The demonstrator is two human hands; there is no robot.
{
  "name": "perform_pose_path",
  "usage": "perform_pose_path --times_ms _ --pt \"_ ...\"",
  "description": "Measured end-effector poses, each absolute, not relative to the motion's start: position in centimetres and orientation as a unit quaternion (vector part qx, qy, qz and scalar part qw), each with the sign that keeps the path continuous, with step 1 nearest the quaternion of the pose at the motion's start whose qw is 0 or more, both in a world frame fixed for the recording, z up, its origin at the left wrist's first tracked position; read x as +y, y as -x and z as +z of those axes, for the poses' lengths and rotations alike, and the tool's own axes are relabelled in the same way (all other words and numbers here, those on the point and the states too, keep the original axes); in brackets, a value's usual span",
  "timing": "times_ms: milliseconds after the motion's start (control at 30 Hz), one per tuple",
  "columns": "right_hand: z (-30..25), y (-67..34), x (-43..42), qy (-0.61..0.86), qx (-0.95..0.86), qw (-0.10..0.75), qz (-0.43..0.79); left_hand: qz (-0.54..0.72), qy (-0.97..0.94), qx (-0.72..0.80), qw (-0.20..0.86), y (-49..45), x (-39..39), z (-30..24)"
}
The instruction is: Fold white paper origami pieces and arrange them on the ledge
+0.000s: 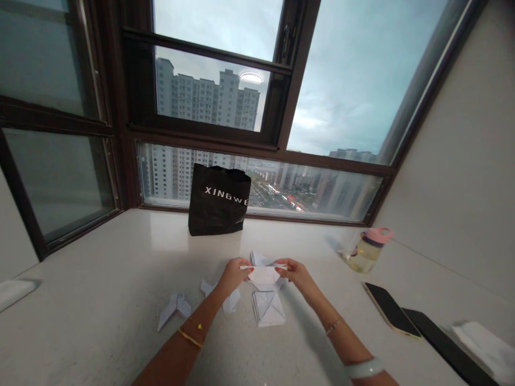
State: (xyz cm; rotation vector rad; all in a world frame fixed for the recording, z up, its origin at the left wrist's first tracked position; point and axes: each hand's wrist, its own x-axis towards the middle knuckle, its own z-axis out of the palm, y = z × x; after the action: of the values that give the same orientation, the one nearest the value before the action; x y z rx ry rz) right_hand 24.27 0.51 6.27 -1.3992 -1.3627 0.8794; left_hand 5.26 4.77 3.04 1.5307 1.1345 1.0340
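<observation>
A piece of folded white paper (263,275) is stretched between my two hands, above the white countertop. My left hand (236,273) pinches its left end, and my right hand (293,272) grips the right end. Just below it lies a stack of square folded papers (269,309) with crossing creases. More folded paper (261,259) shows partly behind the held piece. To the left, close to my left forearm, are a folded paper shape (231,301), partly covered by the arm, and another angular folded paper (175,309).
A black bag (219,201) stands against the window at the back. On the right are a water bottle with a pink lid (368,250), a phone (391,309), a long black item (446,343) and a white bundle (485,346). Something white (16,292) lies at the far left.
</observation>
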Motion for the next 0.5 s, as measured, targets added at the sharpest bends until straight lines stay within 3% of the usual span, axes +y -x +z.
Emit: perform_pose_path --times_ms 167,267,367,433,500 --pt "7.5 -24.6 -0.3 0.509 -0.553 0.545 0.371 0.429 -0.623 0.444 0.48 -7.7 5.7 3.7" --pt "8.1 -23.2 -1.2 0.518 -0.627 0.541 0.214 0.461 -0.602 0.434 0.487 -7.9 4.8 4.0" --pt "7.9 -21.2 -2.0 0.507 -0.709 0.484 0.07 0.453 -0.537 0.349 0.621 -7.9 3.3 4.2" --pt "7.2 -20.1 -2.2 0.473 -0.76 0.435 0.099 0.439 -0.497 0.269 0.698 -7.8 2.5 4.1" --pt "6.5 -19.9 -2.0 0.443 -0.775 0.42 0.163 0.461 -0.48 0.231 0.709 -7.8 2.2 3.9"
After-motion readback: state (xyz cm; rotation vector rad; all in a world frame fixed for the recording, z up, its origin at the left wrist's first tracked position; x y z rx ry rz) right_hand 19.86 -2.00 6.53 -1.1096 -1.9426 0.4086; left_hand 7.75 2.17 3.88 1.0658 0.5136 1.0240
